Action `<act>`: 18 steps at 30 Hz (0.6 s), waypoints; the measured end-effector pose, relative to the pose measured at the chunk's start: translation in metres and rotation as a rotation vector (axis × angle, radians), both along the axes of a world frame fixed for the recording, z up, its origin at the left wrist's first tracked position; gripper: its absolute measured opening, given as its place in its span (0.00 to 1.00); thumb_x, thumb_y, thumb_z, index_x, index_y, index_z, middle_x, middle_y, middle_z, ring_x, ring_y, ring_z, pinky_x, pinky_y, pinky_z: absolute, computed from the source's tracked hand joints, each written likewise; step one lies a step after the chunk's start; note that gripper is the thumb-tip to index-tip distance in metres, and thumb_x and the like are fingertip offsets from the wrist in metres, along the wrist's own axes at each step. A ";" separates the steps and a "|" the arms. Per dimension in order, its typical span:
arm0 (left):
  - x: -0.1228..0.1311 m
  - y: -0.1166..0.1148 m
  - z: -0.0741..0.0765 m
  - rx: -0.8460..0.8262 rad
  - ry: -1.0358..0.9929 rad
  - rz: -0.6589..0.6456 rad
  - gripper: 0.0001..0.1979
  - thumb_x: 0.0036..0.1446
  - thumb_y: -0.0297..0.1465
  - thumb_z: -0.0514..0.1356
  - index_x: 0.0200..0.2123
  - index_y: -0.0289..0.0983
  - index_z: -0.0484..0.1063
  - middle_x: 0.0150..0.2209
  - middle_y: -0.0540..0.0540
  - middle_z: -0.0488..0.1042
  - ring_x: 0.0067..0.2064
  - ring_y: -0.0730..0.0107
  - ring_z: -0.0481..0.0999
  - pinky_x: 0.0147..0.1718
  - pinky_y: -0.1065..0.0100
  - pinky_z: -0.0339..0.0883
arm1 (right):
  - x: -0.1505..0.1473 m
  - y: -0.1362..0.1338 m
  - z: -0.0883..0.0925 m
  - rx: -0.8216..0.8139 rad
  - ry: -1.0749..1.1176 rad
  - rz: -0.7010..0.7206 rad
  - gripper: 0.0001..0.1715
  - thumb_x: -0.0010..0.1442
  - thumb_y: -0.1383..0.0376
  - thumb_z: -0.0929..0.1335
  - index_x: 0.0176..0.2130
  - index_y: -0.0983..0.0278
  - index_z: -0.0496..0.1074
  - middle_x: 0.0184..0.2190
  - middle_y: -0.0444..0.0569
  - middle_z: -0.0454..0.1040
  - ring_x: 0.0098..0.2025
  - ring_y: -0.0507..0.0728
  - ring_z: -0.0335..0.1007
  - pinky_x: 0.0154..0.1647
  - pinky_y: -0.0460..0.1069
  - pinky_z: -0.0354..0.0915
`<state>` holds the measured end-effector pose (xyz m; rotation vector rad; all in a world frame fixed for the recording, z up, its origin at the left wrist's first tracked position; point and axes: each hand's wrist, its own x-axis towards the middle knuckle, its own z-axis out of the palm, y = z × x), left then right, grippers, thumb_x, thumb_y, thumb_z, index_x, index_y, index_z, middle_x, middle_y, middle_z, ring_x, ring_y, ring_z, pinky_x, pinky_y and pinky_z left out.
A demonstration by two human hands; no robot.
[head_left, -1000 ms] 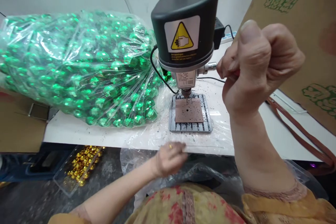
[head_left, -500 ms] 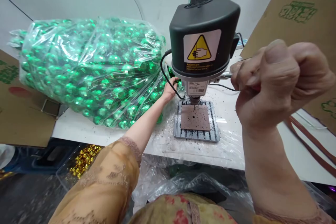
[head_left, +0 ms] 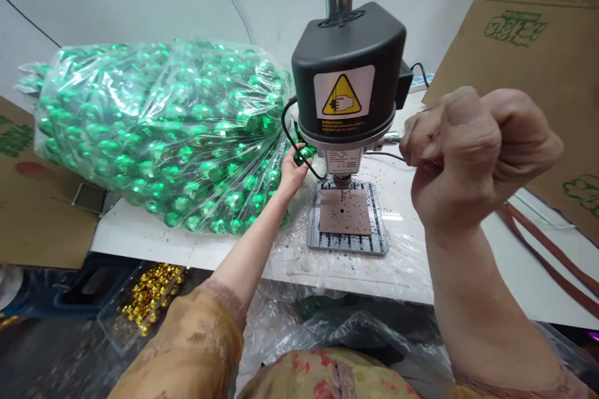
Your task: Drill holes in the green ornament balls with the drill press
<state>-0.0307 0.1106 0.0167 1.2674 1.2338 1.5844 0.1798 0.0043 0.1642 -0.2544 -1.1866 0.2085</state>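
- Left hand (head_left: 292, 176) has been moved from the front edge of the table (head_left: 133, 232) to the mouth of the clear bag (head_left: 159, 131), near frame centre.
- One green ball (head_left: 306, 153), round and without long axis, is pinched in its fingertips, up and left of the brown pad (head_left: 346, 219).
- Between ball and drill press (head_left: 349, 43), a black cable (head_left: 284, 124) is looped.
- Right of centre, the lever (head_left: 391, 138) is clasped by the right hand (head_left: 468, 156).

Workshop, by its drill press (head_left: 349, 84)
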 end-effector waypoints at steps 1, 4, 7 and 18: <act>-0.005 -0.012 0.002 -0.027 -0.017 -0.006 0.24 0.42 0.29 0.74 0.44 0.40 0.75 0.39 0.48 0.80 0.42 0.64 0.79 0.44 0.65 0.74 | 0.000 0.000 0.000 -0.001 0.006 -0.009 0.31 0.65 0.63 0.69 0.18 0.61 0.51 0.15 0.38 0.50 0.16 0.48 0.50 0.18 0.51 0.49; -0.018 -0.054 0.009 -0.145 -0.176 -0.084 0.27 0.45 0.31 0.71 0.51 0.43 0.73 0.39 0.50 0.79 0.39 0.69 0.79 0.42 0.66 0.74 | -0.001 0.000 0.000 -0.001 0.024 -0.011 0.30 0.65 0.63 0.69 0.18 0.61 0.52 0.14 0.38 0.50 0.16 0.48 0.51 0.18 0.51 0.48; -0.023 -0.090 0.015 -0.210 -0.371 -0.115 0.25 0.50 0.35 0.70 0.52 0.44 0.71 0.44 0.48 0.79 0.42 0.68 0.80 0.47 0.62 0.76 | -0.001 -0.001 -0.001 0.000 0.021 0.009 0.30 0.65 0.64 0.69 0.18 0.61 0.53 0.15 0.38 0.52 0.16 0.48 0.51 0.19 0.51 0.49; -0.001 -0.129 0.006 -0.383 -0.646 -0.156 0.20 0.57 0.45 0.70 0.46 0.42 0.71 0.49 0.42 0.79 0.52 0.54 0.82 0.53 0.49 0.78 | 0.000 -0.004 -0.002 -0.054 0.058 0.005 0.27 0.63 0.62 0.71 0.19 0.61 0.57 0.14 0.37 0.52 0.16 0.48 0.52 0.19 0.51 0.50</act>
